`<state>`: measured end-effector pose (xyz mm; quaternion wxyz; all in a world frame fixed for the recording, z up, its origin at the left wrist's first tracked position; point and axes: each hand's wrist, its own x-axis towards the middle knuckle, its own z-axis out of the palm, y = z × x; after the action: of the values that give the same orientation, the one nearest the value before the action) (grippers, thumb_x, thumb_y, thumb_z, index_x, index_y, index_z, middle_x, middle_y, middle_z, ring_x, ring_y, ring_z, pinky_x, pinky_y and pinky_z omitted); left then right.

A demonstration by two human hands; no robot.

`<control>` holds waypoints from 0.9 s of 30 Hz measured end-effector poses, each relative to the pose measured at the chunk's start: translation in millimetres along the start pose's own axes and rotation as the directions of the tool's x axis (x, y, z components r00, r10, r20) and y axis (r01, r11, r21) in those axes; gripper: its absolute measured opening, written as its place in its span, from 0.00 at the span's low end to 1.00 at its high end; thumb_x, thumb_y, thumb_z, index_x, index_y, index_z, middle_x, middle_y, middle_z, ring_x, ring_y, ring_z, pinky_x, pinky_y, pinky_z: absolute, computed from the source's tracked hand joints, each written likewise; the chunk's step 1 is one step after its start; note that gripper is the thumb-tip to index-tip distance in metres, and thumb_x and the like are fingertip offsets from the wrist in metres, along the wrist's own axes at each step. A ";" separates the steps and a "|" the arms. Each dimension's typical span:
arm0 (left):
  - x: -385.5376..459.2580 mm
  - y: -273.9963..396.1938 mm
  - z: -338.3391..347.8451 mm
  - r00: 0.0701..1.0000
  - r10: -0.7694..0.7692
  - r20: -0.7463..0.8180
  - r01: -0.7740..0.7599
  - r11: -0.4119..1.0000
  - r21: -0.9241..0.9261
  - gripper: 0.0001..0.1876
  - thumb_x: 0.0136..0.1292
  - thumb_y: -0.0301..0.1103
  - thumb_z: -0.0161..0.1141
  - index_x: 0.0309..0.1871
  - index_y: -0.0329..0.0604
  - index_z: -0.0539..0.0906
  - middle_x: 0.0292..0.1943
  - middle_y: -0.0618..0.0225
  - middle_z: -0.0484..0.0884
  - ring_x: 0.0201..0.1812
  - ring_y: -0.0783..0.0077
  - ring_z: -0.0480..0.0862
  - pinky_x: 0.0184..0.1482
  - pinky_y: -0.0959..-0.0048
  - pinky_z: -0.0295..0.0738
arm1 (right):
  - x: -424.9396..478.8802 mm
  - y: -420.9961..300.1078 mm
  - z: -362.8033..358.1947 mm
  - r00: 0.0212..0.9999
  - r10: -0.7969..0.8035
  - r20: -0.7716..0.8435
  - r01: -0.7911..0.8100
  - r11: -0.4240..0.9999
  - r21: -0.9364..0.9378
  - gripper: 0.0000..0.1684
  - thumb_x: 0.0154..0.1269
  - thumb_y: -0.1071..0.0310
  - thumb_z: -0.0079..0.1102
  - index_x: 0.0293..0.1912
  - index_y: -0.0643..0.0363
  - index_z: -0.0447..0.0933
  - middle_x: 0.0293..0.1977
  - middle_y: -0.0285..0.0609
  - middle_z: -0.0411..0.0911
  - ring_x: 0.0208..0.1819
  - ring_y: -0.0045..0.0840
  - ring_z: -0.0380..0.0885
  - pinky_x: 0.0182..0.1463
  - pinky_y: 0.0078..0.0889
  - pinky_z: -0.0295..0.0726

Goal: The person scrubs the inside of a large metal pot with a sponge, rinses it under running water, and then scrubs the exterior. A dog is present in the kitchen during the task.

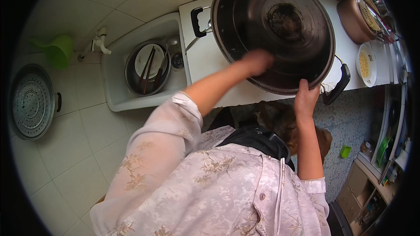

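Observation:
A large dark metal pot (242,16) with black side handles is tilted above the white counter, its inside facing me. A rough dark patch marks the pot's bottom. My right hand (305,100) grips the near rim, thumb on the inner side and fingers hidden behind. My left hand (259,63) is inside the pot near its lower wall and blurred by motion; whether it holds something cannot be made out. At the left, a sink basin (116,100) holds a metal bowl (129,80) with a white dish (141,59), chopsticks (149,67) and another dark-handled utensil.
A metal utensil lies partly behind the pot on the counter (205,62). To the right are a copper-coloured pot (352,19) and a white bowl of pale yellow food (371,68). A perforated steamer tray (32,105) hangs at left. A brown furry animal (323,141) is below the counter.

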<state>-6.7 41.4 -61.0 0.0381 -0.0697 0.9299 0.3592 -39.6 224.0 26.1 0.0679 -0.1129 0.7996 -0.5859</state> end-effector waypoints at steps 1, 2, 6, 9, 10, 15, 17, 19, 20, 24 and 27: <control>-0.7 -14.3 -9.5 0.999 -0.037 0.009 0.035 0.983 0.183 0.06 0.49 0.29 0.57 0.31 0.44 0.83 0.31 0.58 0.82 0.35 0.57 0.81 0.40 0.65 0.74 | -0.8 1.8 -0.4 1.000 0.005 -0.001 -0.005 1.000 -0.021 0.16 0.54 0.75 0.43 0.42 0.74 0.71 0.36 0.49 0.78 0.39 0.31 0.76 0.47 0.28 0.70; 3.0 -23.7 -13.9 0.999 -0.046 0.018 0.039 0.956 0.290 0.06 0.49 0.29 0.57 0.31 0.44 0.82 0.31 0.58 0.82 0.36 0.58 0.81 0.40 0.65 0.74 | -1.9 1.2 0.5 1.000 0.001 -0.014 -0.001 1.000 -0.009 0.17 0.54 0.75 0.43 0.42 0.74 0.71 0.36 0.50 0.78 0.39 0.31 0.76 0.47 0.28 0.70; 5.2 -22.0 4.1 0.997 0.045 0.061 -0.046 0.999 0.023 0.06 0.48 0.26 0.57 0.30 0.45 0.82 0.31 0.59 0.82 0.36 0.58 0.81 0.40 0.65 0.73 | 0.7 17.6 -1.2 1.000 0.004 -0.019 -0.004 1.000 0.000 0.18 0.56 0.74 0.46 0.46 0.73 0.70 0.41 0.49 0.76 0.44 0.31 0.74 0.51 0.28 0.68; 7.1 -1.6 11.8 0.995 0.015 0.097 -0.008 0.997 -0.077 0.08 0.47 0.24 0.55 0.29 0.47 0.82 0.31 0.60 0.82 0.36 0.60 0.81 0.39 0.65 0.74 | 5.7 12.7 -2.0 0.999 0.020 -0.037 -0.020 1.000 0.009 0.17 0.55 0.75 0.45 0.44 0.73 0.70 0.40 0.49 0.76 0.43 0.30 0.74 0.51 0.27 0.68; 7.1 -5.4 0.5 0.990 -0.016 0.144 0.017 1.000 -0.008 0.08 0.47 0.24 0.55 0.29 0.47 0.82 0.31 0.60 0.82 0.36 0.60 0.81 0.39 0.65 0.74 | 5.4 7.7 -1.2 0.999 0.026 -0.044 -0.026 0.999 0.019 0.16 0.54 0.76 0.44 0.43 0.73 0.71 0.39 0.50 0.77 0.42 0.29 0.74 0.49 0.26 0.69; 21.4 -1.9 7.0 0.982 -0.063 0.176 0.049 0.995 0.085 0.08 0.49 0.27 0.55 0.31 0.48 0.83 0.31 0.61 0.82 0.36 0.60 0.82 0.40 0.67 0.74 | 0.8 9.8 0.6 0.997 0.037 -0.063 -0.034 0.998 0.045 0.15 0.55 0.75 0.45 0.42 0.73 0.71 0.38 0.49 0.77 0.40 0.28 0.74 0.48 0.26 0.70; 21.8 0.5 20.2 0.993 0.064 0.094 -0.053 0.992 -0.114 0.07 0.50 0.31 0.58 0.32 0.48 0.84 0.32 0.61 0.83 0.37 0.60 0.82 0.40 0.66 0.74 | 1.5 11.1 1.4 0.998 0.027 -0.058 -0.024 0.999 0.049 0.15 0.55 0.75 0.46 0.41 0.73 0.71 0.36 0.48 0.78 0.39 0.28 0.75 0.47 0.27 0.70; 20.0 2.8 18.3 0.995 0.048 0.090 -0.027 0.975 -0.220 0.07 0.51 0.34 0.59 0.33 0.49 0.84 0.32 0.61 0.83 0.37 0.60 0.81 0.41 0.66 0.74 | 2.7 8.7 0.1 0.998 0.020 -0.056 -0.018 0.999 0.036 0.14 0.55 0.75 0.46 0.41 0.73 0.71 0.35 0.48 0.78 0.38 0.28 0.75 0.46 0.27 0.71; 18.3 -0.1 13.6 0.991 -0.023 0.133 0.035 0.996 -0.088 0.07 0.52 0.35 0.60 0.34 0.49 0.84 0.33 0.61 0.83 0.37 0.60 0.81 0.41 0.66 0.74 | 2.0 9.6 0.6 0.998 0.019 -0.064 -0.016 0.999 0.049 0.14 0.55 0.75 0.45 0.41 0.73 0.71 0.35 0.48 0.78 0.38 0.27 0.75 0.46 0.27 0.71; 15.3 11.8 14.4 0.996 0.015 0.091 -0.004 0.992 -0.122 0.06 0.53 0.35 0.59 0.33 0.50 0.84 0.33 0.63 0.83 0.37 0.61 0.81 0.42 0.67 0.73 | 0.9 11.7 0.5 0.998 0.040 -0.050 -0.037 0.998 0.060 0.14 0.55 0.76 0.45 0.41 0.73 0.71 0.35 0.46 0.78 0.38 0.26 0.74 0.47 0.27 0.70; 10.7 6.6 10.3 0.998 0.026 0.064 -0.020 0.995 -0.101 0.07 0.53 0.33 0.57 0.33 0.50 0.84 0.33 0.63 0.83 0.38 0.61 0.81 0.43 0.67 0.73 | 1.0 9.3 1.5 0.997 0.044 -0.064 -0.040 0.997 0.061 0.14 0.55 0.76 0.45 0.40 0.74 0.71 0.36 0.46 0.77 0.38 0.26 0.74 0.47 0.26 0.70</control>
<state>-18.1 52.0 -65.5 0.0608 -0.0490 0.9097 0.4079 -41.2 225.0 16.8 0.0573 -0.0745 0.7858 -0.6113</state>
